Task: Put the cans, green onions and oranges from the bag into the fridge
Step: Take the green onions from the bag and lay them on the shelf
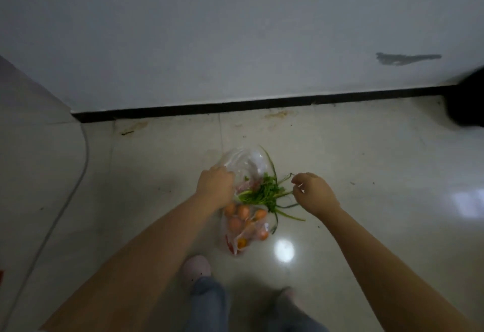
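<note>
The green onions [264, 195] are sprawling limp and light from the clear bag [243, 164] on the floor [366, 174]; gathering them near the stalk base looks wisest. The left hand [214, 185] is gripping the bag at their nine o'clock; the right hand [315, 193] is pinching a leaf tip at three o'clock

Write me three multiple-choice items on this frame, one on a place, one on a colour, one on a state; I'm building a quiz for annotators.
1. Where does the plastic bag lie?
A. on the floor
B. on a table
C. on a fridge shelf

2. What colour are the round fruits in the bag?
A. purple
B. orange
C. blue

3. What is the left hand doing?
A. hanging idle
B. gripping the bag's top
C. pressing the wall

Key: 1 A, tiled floor lies under it; 2 B, they show orange through the clear plastic; 3 B, its fingers are curled on the plastic beside the green onions.
</note>
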Available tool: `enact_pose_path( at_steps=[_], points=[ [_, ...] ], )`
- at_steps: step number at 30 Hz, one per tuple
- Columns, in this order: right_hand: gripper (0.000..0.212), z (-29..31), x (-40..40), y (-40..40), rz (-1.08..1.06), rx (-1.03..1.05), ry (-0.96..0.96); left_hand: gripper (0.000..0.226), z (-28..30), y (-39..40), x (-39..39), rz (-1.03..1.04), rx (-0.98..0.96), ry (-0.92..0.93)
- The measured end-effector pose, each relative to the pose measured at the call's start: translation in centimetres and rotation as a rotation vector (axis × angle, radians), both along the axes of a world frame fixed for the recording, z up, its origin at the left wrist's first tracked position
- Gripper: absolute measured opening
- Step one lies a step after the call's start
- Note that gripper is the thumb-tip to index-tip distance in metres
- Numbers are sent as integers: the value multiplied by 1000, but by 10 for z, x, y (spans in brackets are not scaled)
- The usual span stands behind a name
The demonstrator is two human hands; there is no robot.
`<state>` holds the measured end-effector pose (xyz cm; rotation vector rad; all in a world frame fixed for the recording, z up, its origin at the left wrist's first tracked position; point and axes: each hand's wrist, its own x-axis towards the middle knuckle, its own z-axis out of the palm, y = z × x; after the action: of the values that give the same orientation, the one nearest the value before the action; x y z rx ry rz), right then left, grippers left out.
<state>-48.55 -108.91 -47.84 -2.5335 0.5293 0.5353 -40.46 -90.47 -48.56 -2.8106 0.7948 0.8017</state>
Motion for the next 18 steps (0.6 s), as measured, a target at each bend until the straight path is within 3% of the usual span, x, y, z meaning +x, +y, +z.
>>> enact_pose_path(
  at_steps=[8, 13, 16, 18],
  points=[
    [27, -244, 65, 45, -105, 96, 44, 37, -245, 36, 20, -12, -34, 169],
    [30, -393, 61, 61, -76, 95, 100, 36, -378, 46, 20, -24, -31, 158],
    [38, -455, 69, 61, 49, 69, 111, 37, -442, 42, 37, -14, -166, 136],
    [45, -486, 80, 53, 129, 50, 100, 41, -479, 36, 56, -79, -367, 54]
  ],
)
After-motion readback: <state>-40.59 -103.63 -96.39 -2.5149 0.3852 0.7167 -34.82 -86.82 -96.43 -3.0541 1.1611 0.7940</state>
